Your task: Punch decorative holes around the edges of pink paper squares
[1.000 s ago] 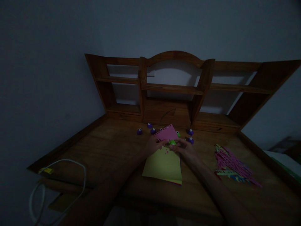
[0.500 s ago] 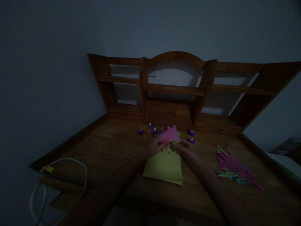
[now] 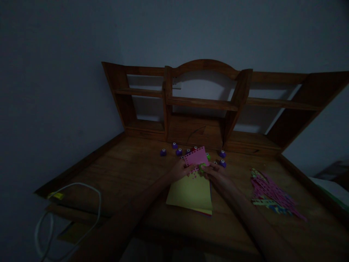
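A sheet of pink paper (image 3: 196, 156) with a row of punched holes along its far edge is pinched in my left hand (image 3: 180, 171). My right hand (image 3: 218, 172) is closed on a small green craft punch (image 3: 202, 167), which sits at the near edge of the pink sheet. Beneath both hands lies a stack of yellow paper (image 3: 189, 193), with red and blue edges showing under it. Tiny pink cut-outs (image 3: 194, 175) are scattered on its top end. My fingertips are partly hidden in the dim light.
Several purple punches (image 3: 179, 152) stand behind the hands, with a red one (image 3: 194, 149) and another green one (image 3: 208, 157). Punched paper strips (image 3: 272, 193) lie in a heap at right. A wooden shelf unit (image 3: 201, 103) closes the back. A white cable (image 3: 99, 203) loops at left.
The green punch is turned slightly and the right thumb lies over it now. Both hands and the pink sheet stay nearly in place; the view shifts very slightly.
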Available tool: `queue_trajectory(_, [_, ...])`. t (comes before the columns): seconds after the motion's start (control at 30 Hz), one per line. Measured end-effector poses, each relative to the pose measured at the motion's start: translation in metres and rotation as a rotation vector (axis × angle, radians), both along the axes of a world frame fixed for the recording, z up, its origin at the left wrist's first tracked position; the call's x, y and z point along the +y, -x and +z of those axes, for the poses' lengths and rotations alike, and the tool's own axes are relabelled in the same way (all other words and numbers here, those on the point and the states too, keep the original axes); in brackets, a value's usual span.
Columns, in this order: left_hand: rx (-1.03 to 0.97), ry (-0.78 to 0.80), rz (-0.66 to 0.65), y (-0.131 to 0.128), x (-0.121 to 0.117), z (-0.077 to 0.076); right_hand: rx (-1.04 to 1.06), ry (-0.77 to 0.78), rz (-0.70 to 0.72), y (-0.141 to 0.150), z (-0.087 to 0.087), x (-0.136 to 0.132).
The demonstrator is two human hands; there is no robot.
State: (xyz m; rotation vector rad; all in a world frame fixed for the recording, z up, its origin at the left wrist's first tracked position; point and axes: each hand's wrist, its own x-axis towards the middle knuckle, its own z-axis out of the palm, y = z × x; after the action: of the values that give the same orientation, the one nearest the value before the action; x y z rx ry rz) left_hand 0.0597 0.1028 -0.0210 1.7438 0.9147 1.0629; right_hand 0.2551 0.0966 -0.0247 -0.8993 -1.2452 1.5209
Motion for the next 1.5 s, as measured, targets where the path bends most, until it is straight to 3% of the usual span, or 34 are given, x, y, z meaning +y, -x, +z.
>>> queue_trajectory(0.33, [-0.015, 0.03, -0.023, -0.002, 0.002, -0.005, -0.019, 0.023, -0.061, 0.002, 0.001, -0.003])
queue_trajectory(0.53, [-0.005, 0.032, -0.044, -0.002, 0.0, -0.007, 0.063, 0.062, 0.023, 0.004, 0.008, -0.008])
queue_trajectory(0.67, [0.027, 0.041, -0.046, -0.002, 0.0, -0.007, 0.061, 0.068, -0.024, 0.004, 0.005, -0.008])
queue_trajectory(0.93, [0.041, 0.054, -0.023, -0.003, -0.006, 0.003, 0.071, 0.073, 0.001, 0.007, 0.011, -0.011])
queue_trajectory(1.23, [-0.063, 0.113, 0.081, 0.002, -0.006, 0.011, 0.049, -0.04, -0.059, 0.004, 0.005, -0.004])
queue_trajectory(1.37, [-0.246, 0.211, 0.055, -0.002, -0.016, 0.018, 0.068, -0.079, -0.018, 0.008, 0.01, -0.011])
queue_trajectory(1.5, [-0.27, 0.173, -0.048, -0.016, -0.029, 0.024, 0.085, -0.085, 0.009, 0.012, 0.012, -0.015])
